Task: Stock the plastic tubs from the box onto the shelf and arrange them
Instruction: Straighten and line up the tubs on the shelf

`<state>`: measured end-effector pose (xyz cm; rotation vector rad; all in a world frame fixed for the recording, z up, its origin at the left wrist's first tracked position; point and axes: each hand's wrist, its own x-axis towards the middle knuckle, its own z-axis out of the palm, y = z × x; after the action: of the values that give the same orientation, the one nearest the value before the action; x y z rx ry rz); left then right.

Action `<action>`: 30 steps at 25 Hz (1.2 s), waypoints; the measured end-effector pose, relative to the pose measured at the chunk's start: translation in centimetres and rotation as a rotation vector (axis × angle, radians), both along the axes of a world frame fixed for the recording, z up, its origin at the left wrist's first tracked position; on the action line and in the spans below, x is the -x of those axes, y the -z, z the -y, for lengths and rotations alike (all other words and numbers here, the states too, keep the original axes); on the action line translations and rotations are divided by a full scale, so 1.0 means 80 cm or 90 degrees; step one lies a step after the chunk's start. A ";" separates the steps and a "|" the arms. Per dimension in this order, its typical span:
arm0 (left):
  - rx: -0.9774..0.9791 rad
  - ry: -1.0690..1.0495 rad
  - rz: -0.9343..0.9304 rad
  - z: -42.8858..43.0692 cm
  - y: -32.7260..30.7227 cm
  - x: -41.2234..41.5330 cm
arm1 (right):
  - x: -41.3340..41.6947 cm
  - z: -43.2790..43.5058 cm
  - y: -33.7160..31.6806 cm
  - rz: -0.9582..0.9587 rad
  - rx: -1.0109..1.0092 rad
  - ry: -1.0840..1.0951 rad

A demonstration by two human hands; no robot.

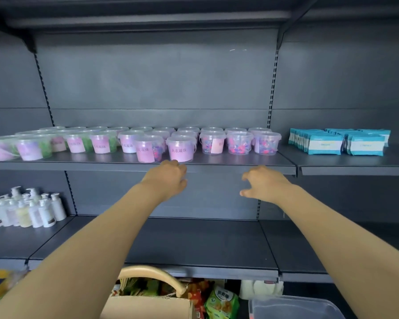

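Head view: the tubs (212, 140) stand lidded and upright on the shelf (240, 160) across the middle of the frame, in rows running left to right. Two front tubs (181, 148) sit forward of the rest, near the shelf's edge, pink labels facing out. Those at centre and right hold red, blue and purple beads; those toward the left show green and purple behind their labels.

The front pair lies straight above the left hand (168, 178), which sits at the shelf lip just under them. Its fingers curl away from the camera, so I cannot tell whether they touch a tub or grip anything. The right hand (263, 183) hangs lower and to the right, empty, with fingers spread and loosely bent. The left hand is clearly nearer, so nudging that pair back into line looks like its job.

The box (148, 307) is at the bottom centre; its inside is hidden. Blue packs (339, 142) fill the right bay, and bottles (25, 210) stand at lower left.
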<state>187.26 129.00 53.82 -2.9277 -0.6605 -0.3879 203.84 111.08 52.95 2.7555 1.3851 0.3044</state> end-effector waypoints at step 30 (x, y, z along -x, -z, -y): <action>-0.058 0.119 -0.099 -0.193 -0.052 -0.447 | -0.368 -0.249 -0.020 0.089 -0.205 0.027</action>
<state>222.99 144.44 58.00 -2.9019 -0.3410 -0.1983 233.32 130.96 54.52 2.9349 1.3448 0.7652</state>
